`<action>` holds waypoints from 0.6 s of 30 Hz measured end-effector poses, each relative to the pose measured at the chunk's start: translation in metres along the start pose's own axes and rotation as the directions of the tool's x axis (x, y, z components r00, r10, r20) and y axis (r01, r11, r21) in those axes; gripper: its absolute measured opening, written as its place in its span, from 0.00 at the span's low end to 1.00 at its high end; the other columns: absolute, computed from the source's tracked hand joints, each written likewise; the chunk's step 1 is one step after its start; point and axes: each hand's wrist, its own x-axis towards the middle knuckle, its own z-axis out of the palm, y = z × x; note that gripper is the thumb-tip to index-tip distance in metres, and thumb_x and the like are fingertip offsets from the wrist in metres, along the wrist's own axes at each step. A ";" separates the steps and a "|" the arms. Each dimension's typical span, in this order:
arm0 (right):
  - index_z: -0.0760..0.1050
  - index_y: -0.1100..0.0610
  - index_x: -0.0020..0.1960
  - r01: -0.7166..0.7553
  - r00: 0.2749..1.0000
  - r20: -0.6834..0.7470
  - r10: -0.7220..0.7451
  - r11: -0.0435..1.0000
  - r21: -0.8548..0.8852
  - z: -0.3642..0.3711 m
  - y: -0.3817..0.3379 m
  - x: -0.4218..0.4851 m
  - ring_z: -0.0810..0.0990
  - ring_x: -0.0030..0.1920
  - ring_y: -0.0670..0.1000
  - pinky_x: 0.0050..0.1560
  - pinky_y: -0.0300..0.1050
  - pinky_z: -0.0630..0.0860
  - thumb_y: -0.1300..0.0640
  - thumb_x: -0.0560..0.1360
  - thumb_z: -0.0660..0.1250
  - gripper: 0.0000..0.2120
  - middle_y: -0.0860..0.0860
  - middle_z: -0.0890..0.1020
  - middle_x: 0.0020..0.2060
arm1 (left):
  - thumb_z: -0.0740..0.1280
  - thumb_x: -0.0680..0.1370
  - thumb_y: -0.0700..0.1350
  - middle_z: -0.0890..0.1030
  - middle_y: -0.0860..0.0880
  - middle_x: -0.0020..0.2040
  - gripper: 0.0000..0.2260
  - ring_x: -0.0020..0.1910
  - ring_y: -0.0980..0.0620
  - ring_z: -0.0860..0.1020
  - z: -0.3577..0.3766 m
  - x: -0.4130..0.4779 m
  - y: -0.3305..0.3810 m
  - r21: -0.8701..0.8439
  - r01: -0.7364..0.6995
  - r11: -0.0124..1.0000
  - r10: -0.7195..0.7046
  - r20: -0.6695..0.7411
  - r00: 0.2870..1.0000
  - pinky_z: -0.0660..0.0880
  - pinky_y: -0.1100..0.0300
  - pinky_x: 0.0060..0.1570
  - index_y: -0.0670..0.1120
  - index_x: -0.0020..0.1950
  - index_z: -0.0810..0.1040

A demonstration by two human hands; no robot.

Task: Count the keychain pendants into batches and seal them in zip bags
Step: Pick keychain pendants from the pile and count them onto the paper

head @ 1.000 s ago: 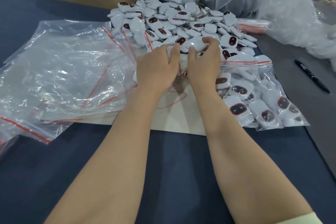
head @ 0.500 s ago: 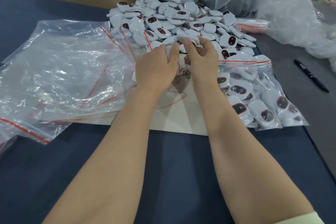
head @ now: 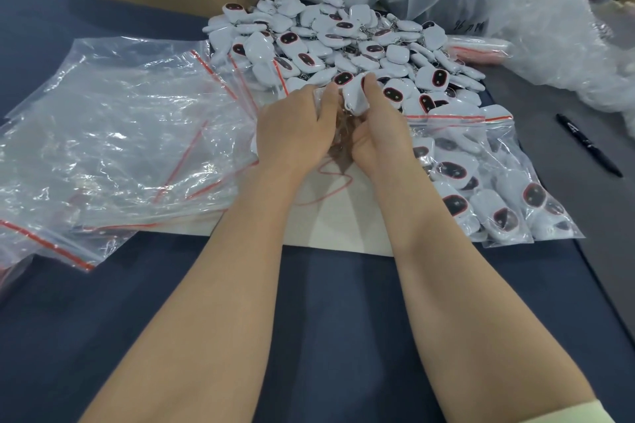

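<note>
Head view: a glossy white, rounded pendant [head: 355, 98] sits pinched in the right hand's [head: 378, 134] thumb and fingers at the near edge of the pendant pile [head: 343, 45]. The left hand [head: 292, 127] curls beside it, its grip unclear. Crinkled clear zip bags [head: 120, 130] lie left of the pile. Since the earlier frame, the pendant has come nearer.

We saw the left hand [head: 292, 124] and the right hand [head: 381, 129] bare, and both forearms uncovered as far as the view reached. Low on the right arm showed the plain edge of a pale sleeve [head: 563, 415], perhaps light yellow-green.
</note>
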 end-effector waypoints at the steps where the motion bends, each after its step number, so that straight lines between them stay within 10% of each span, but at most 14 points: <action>1: 0.74 0.64 0.52 0.018 1.000 -0.008 -0.018 1.000 0.011 -0.001 0.000 0.001 0.81 0.41 0.57 0.60 0.58 0.77 0.55 0.80 0.64 0.10 0.61 0.80 0.44 | 0.50 0.82 0.57 0.71 0.49 0.36 0.18 0.44 0.40 0.75 0.000 0.000 0.000 -0.003 0.004 1.000 -0.004 -0.001 1.000 0.63 0.53 0.44 0.47 0.37 0.64; 9: 0.68 0.59 0.65 0.172 0.985 0.023 -0.171 0.971 -0.164 -0.004 0.004 0.006 0.75 0.65 0.61 0.65 0.59 0.73 0.59 0.77 0.68 0.18 0.63 0.72 0.67 | 0.50 0.82 0.57 0.67 0.51 0.33 0.19 0.39 0.45 0.69 -0.001 0.001 0.000 -0.002 0.034 0.999 -0.034 0.014 0.999 0.62 0.54 0.41 0.46 0.36 0.62; 13: 0.70 0.58 0.56 0.165 0.986 0.012 -0.165 0.986 -0.035 -0.008 0.000 0.007 0.81 0.41 0.51 0.41 0.44 0.79 0.60 0.79 0.65 0.08 0.56 0.82 0.45 | 0.52 0.82 0.54 0.69 0.53 0.32 0.18 0.40 0.45 0.71 -0.003 0.002 0.000 -0.154 0.116 0.981 -0.117 0.003 0.993 0.61 0.56 0.40 0.48 0.35 0.66; 18: 0.71 0.59 0.48 0.179 0.984 -0.007 -0.179 0.984 -0.006 -0.007 0.001 0.007 0.80 0.40 0.52 0.43 0.44 0.78 0.62 0.80 0.62 0.02 0.56 0.81 0.38 | 0.56 0.80 0.51 0.73 0.50 0.38 0.17 0.39 0.52 0.70 -0.011 0.002 0.006 -0.485 0.184 0.855 -0.202 0.016 0.979 0.68 0.54 0.43 0.39 0.46 0.76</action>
